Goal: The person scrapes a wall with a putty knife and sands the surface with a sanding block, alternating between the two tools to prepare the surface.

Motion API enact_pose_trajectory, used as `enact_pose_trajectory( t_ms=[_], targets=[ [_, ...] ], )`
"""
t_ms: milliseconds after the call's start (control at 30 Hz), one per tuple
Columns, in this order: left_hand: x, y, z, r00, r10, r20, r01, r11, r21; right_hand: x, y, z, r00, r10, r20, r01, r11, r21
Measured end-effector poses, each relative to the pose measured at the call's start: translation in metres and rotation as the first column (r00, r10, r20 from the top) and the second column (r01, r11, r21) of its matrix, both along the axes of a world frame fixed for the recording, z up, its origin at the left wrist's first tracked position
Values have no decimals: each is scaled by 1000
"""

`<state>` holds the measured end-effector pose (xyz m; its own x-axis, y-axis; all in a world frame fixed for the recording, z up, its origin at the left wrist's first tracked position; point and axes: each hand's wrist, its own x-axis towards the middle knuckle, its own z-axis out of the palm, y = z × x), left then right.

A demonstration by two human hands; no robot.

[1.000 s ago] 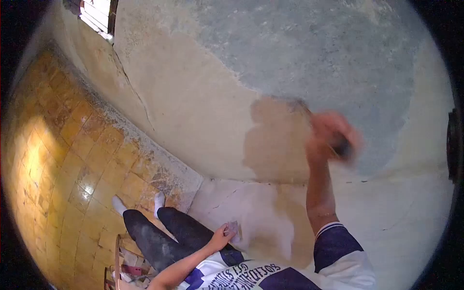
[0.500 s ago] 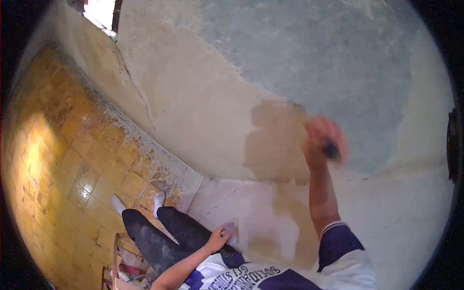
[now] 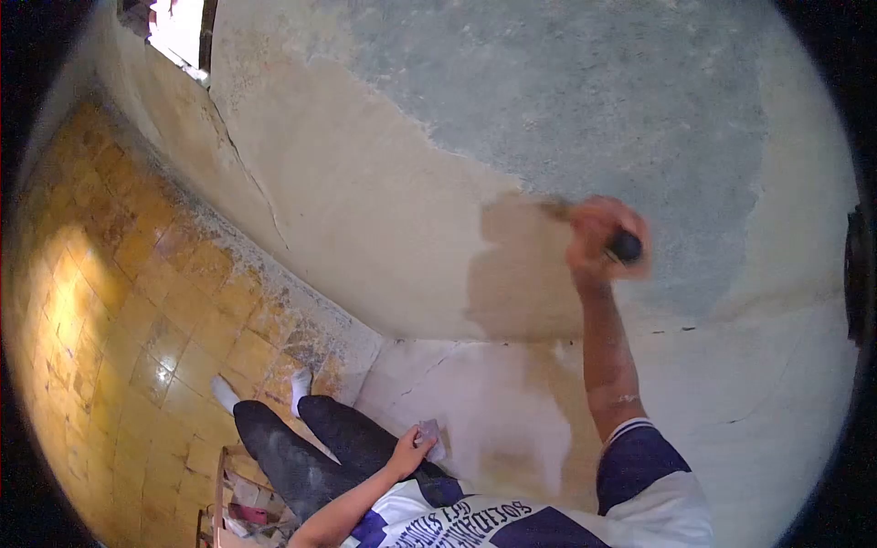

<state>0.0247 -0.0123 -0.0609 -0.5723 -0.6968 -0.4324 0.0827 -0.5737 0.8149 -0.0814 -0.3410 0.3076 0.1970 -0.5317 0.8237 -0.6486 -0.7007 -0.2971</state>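
Observation:
My right hand (image 3: pixel 603 236) is raised against the wall (image 3: pixel 402 210), slightly smeared by motion. It is closed around a dark-handled scraper (image 3: pixel 625 245); the handle's round end faces me and the blurred blade points left toward the plaster. The hand is over the border between the bare beige area and a large blue-grey patch (image 3: pixel 585 100). Down by my lap, my left hand (image 3: pixel 408 450) is closed on a small grey flat piece (image 3: pixel 429 430), whose exact kind I cannot tell.
A worn yellow tiled floor (image 3: pixel 137 320) lies to the left, with my socked feet on it. Near my legs stands a wooden-framed holder (image 3: pixel 219 493) with a pink item (image 3: pixel 248 513) among its contents. A crack (image 3: pixel 239 155) runs down the wall below a bright opening (image 3: pixel 178 36).
My right hand has moved upward on the wall with the scraper. My left hand keeps its hold on the grey piece by my lap. The view has shifted slightly.

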Motion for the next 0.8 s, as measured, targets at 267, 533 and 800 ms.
enact_pose_trajectory(
  t_ms=[267,533,800],
  targets=[
    [4,-7,-8,1000,-20,19,21,999,-50,-46,25,-11,824,-227,-520,246,969,-32],
    [7,-7,12,998,-15,-68,20,997,71,-33,19,-1,825,-324,-463,296,946,-135],
    [12,15,5,989,-74,-126,85,993,78,5,2,-4,903,-246,-353,117,930,-347]
  ],
)
